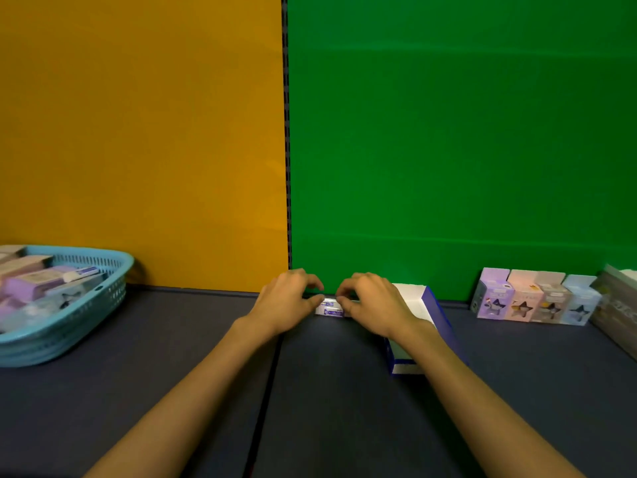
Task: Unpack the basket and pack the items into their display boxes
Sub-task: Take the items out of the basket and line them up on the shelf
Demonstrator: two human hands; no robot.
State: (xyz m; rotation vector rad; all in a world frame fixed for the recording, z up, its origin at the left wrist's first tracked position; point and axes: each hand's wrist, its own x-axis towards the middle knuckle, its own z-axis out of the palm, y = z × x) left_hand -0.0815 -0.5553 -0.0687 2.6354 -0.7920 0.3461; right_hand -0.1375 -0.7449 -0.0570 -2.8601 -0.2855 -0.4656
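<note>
Left to right from my feed: basket (103, 294) sits far left, holding a pile of purple cartons, well apart from the work. Left hand (287, 300) and right hand (374, 301) each pinch an end of a small carton (330, 308) at the backdrop's foot. Blue display box (429, 312) lies just right, partly under the right wrist (opening orientation unclear). Risk I see: the wrist nudges the box, or an uneven pinch twists the carton. Filled star boxes (534, 298) stand well right.
</note>
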